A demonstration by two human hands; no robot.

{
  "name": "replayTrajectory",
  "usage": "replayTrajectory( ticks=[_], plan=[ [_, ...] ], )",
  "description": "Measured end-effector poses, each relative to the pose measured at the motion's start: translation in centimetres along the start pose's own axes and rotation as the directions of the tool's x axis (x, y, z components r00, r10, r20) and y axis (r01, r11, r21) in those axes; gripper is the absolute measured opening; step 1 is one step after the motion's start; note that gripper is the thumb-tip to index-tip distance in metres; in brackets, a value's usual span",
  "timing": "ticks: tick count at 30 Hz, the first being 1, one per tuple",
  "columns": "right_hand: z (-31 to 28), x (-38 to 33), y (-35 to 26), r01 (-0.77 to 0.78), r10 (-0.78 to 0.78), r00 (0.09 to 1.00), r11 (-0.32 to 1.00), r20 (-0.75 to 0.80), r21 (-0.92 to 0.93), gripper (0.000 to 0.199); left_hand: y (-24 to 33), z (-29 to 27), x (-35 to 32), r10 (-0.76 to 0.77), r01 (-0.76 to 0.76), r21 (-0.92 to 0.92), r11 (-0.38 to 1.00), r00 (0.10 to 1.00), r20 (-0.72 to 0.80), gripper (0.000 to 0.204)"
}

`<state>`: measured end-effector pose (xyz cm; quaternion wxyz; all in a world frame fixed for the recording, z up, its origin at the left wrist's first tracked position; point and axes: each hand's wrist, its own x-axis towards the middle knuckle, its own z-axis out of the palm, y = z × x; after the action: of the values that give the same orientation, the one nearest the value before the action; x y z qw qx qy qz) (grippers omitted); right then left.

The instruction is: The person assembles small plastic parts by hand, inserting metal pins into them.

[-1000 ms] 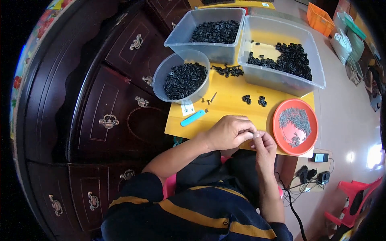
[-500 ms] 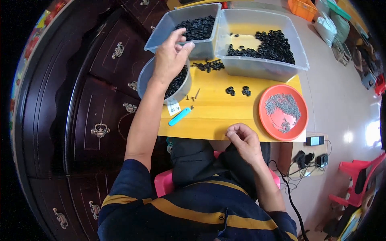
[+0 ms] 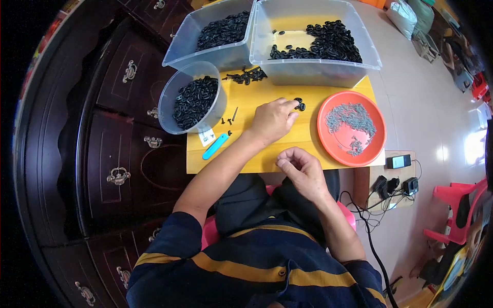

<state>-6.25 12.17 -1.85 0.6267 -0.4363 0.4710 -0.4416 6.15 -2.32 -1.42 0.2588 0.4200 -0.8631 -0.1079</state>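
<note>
My left hand (image 3: 272, 121) reaches over the yellow tabletop with its thumb apart from its stretched fingers. The fingertips are at the edge of a small cluster of black oval pieces (image 3: 301, 107), each with an opening in it; what lies under the palm is hidden. Close to the table's front edge, my right hand (image 3: 304, 173) has its fingers curled and thumb pressed to the index finger. Whatever it pinches, if anything, cannot be made out. To the right stands an orange-red plate (image 3: 343, 156) of small grey screw-like pieces (image 3: 354, 119).
A round clear tub (image 3: 218, 110) and two clear bins (image 3: 205, 57) (image 3: 318, 66) hold many black pieces. Dark thin parts (image 3: 248, 76) lie before the bins. A turquoise-handled knife (image 3: 215, 147) and several small screws (image 3: 229, 121) lie left. Dark drawers (image 3: 118, 154) stand at the left.
My left hand has moved from above the tubs down and right to the black oval pieces, covering one of two clusters. My right hand keeps its pinch near the edge. The view has shifted slightly.
</note>
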Motion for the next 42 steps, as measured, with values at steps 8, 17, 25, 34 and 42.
replayTrajectory(
  ticks=[8,17,25,34,42],
  plan=[
    [0.2,0.1,0.0,0.048,-0.046,0.998,0.998,-0.048,0.04,0.014,0.1,0.0,-0.7,-0.058,0.056,0.05,0.997,0.997,0.046,0.02],
    [0.2,0.2,0.1,0.05,-0.05,0.998,0.999,-0.042,0.009,0.014,-0.7,1.0,-0.8,0.023,-0.021,0.044,0.999,0.999,-0.04,0.011],
    [0.1,0.3,0.2,0.072,-0.07,0.995,0.997,-0.071,0.018,0.014,0.3,-0.6,-0.2,-0.113,0.098,-0.197,0.975,0.991,-0.065,0.009],
    [-0.6,0.6,-0.3,0.117,-0.072,0.979,0.965,-0.193,0.236,0.013,2.1,-2.5,-1.2,-0.255,0.319,-0.567,0.76,0.948,0.192,0.01],
    [-0.7,0.8,-0.6,0.117,-0.009,0.967,0.902,-0.255,0.414,0.017,3.7,-4.5,-4.1,-0.128,0.307,-0.589,0.748,0.937,0.326,0.008]
  ],
)
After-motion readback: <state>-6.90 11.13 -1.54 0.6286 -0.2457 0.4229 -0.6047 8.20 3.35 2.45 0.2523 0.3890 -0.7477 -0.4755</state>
